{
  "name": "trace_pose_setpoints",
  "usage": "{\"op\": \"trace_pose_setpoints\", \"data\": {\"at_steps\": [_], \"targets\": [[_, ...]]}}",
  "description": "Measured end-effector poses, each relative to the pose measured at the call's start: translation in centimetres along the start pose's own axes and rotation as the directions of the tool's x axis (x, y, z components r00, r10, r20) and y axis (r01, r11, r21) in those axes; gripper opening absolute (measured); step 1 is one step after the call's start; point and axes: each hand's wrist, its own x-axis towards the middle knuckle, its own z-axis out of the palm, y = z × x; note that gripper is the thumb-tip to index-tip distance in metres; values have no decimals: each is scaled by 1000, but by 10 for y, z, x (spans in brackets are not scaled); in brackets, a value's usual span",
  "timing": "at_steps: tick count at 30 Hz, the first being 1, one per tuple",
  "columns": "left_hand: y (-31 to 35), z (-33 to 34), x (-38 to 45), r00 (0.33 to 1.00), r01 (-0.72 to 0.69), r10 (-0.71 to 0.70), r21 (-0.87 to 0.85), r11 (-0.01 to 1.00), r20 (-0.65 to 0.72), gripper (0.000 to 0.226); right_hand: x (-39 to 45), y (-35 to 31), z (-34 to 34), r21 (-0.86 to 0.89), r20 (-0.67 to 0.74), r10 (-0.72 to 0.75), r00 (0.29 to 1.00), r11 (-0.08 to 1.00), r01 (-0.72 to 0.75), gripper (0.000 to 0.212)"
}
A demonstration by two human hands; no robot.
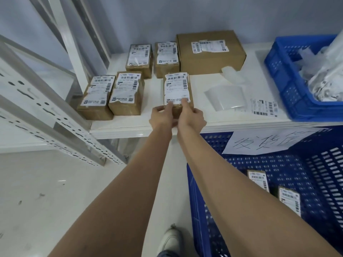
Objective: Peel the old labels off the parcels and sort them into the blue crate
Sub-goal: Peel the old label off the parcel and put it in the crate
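A small brown parcel [177, 89] with a white label lies near the front of the white shelf [130, 125]. My left hand [162, 114] and my right hand [191, 115] both grip its near end, with a finger of each pressed on the label's lower edge. Several more labelled parcels sit to the left and behind, such as the parcel [95, 96] at far left and a large box [210, 51] at the back. The big blue crate [278, 182] on the floor to the right holds two labelled parcels [289, 201].
A smaller blue crate [289, 89] on the shelf's right end is full of crumpled peeled labels. Loose label sheets [263, 107] and backing paper [226, 97] lie beside it. A grey perforated rack post [46, 112] stands at left. A handwritten paper sign [269, 140] hangs on the floor crate.
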Motion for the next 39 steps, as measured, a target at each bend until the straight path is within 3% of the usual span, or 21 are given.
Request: {"op": "trace_pose_setpoints", "data": {"at_steps": [5,10,17,19,23,31,39], "targets": [[-4,-2,-34,990,142,-133,-268,953,52,31,-8,-5,-29,45,49,91,995,995,-94,36],[-5,-11,-78,977,209,-187,-340,917,98,38,-41,-22,-70,72,109,201,974,975,-209,35],[6,-36,-171,971,238,-214,-430,871,105,40,-114,-42,-129,55,164,208,964,974,-219,24],[5,-46,-200,972,234,-209,-456,859,104,43,-137,-42,-147,43,176,211,962,974,-222,34],[-5,-73,-260,971,237,-204,-456,858,121,48,-185,-27,-182,14,193,212,958,976,-219,54],[-54,-148,-351,953,301,-291,-366,881,84,40,-288,39,-234,-13,161,298,941,954,-300,48],[-80,-221,-401,941,340,-322,-333,880,109,28,-357,80,-255,4,256,345,903,934,-358,51]]}}
